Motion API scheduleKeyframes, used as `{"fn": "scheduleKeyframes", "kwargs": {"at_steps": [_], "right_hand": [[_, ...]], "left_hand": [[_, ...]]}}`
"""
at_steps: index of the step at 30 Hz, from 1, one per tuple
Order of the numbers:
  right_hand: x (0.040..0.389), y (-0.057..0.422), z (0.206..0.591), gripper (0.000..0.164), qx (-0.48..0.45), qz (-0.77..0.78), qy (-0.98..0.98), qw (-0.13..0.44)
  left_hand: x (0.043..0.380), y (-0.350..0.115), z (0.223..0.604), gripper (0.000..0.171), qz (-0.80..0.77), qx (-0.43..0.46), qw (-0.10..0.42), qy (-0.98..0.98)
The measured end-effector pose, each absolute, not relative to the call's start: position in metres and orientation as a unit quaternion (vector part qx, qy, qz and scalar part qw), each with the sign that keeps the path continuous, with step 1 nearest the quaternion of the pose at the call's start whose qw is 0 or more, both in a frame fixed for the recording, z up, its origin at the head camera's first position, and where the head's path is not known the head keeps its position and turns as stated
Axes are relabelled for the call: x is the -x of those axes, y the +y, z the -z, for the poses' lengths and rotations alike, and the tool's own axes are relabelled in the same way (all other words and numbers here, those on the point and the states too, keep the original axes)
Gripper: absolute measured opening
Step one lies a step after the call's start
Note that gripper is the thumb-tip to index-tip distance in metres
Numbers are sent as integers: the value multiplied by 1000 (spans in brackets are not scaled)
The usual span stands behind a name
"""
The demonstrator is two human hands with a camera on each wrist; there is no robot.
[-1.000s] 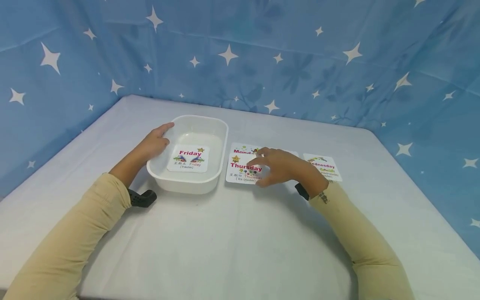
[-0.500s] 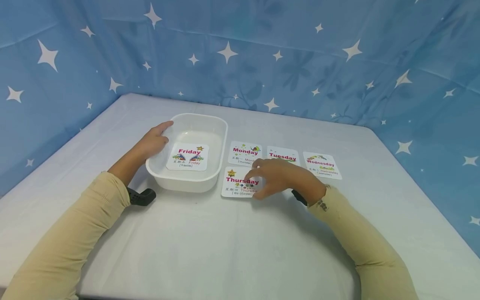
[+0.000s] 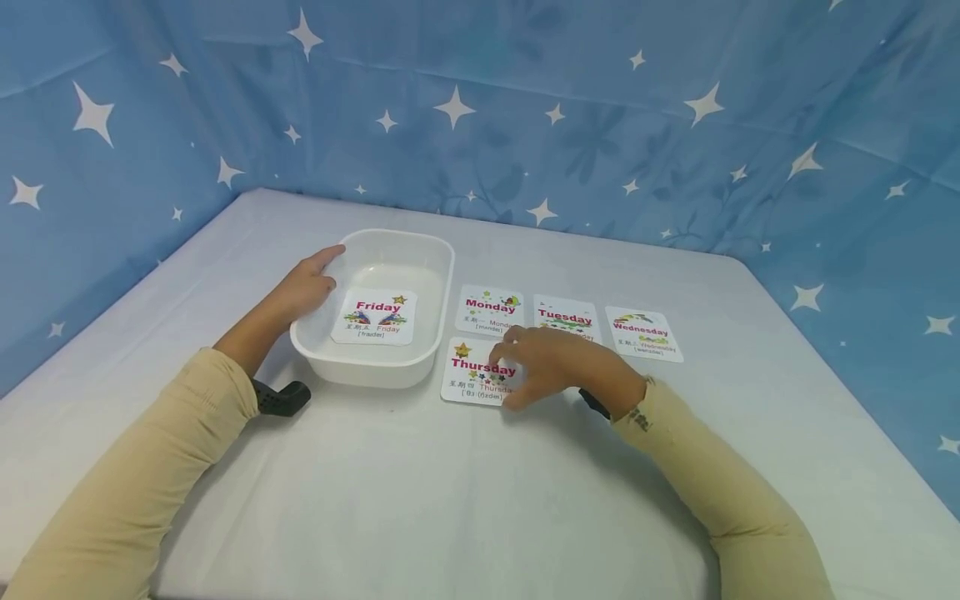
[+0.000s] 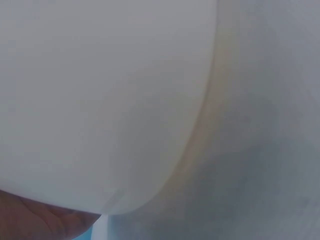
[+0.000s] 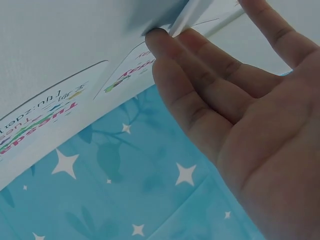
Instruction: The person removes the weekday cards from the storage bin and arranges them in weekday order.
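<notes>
A white plastic basin point(image 3: 375, 375) stands on the table with a "Friday" word card point(image 3: 372, 317) lying inside. My left hand point(image 3: 306, 287) holds its left rim; fingers point(image 4: 45, 220) show against the outer wall in the left wrist view. To the right, my right hand point(image 3: 558, 367) grips a "Thursday" card point(image 3: 472, 375) by its edges, fingers at the far edge and thumb at the near one. The hand covers the card's right end. Behind it lie a "Monday" card point(image 3: 487, 308), a "Tuesday" card point(image 3: 562, 310) partly hidden by the hand, and a "Wednesday" card point(image 3: 643, 333).
A white cloth covers the table point(image 3: 420, 492). Blue curtain point(image 3: 510, 142) with white stars hangs along the back and sides. Dark wrist devices sit at both cuffs, such as the left strap point(image 3: 283, 398).
My right hand has brought the "Thursday" card toward me and slightly left, off the "Monday" card, which now shows almost whole. My left hand stays on the basin.
</notes>
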State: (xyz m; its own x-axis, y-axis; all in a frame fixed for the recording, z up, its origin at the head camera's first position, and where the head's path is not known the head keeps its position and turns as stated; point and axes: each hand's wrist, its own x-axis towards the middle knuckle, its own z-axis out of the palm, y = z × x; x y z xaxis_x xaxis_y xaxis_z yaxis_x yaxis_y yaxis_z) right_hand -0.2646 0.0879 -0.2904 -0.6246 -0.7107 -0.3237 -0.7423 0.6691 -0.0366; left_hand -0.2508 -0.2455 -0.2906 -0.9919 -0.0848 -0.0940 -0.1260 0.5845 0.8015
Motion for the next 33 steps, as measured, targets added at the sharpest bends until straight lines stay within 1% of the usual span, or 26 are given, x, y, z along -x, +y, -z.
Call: {"fn": "scheduleKeyframes", "kwargs": {"at_steps": [6,14,23,33], "right_hand": [[265,86,293,56,413,-64,897,145],[263,86,296,57,412,-61,897,151],[263,86,295,60,392,-61,905,156],[261,86,294,60,392,-59,904,159]], "left_hand": [[251,-247,289,63,-448,58,21,892],[248,-247,293,63,-455,57,24,888],[250,-245,290,63,-451,58,23,890],[248,-244,289,62,-452,60,22,890]]}}
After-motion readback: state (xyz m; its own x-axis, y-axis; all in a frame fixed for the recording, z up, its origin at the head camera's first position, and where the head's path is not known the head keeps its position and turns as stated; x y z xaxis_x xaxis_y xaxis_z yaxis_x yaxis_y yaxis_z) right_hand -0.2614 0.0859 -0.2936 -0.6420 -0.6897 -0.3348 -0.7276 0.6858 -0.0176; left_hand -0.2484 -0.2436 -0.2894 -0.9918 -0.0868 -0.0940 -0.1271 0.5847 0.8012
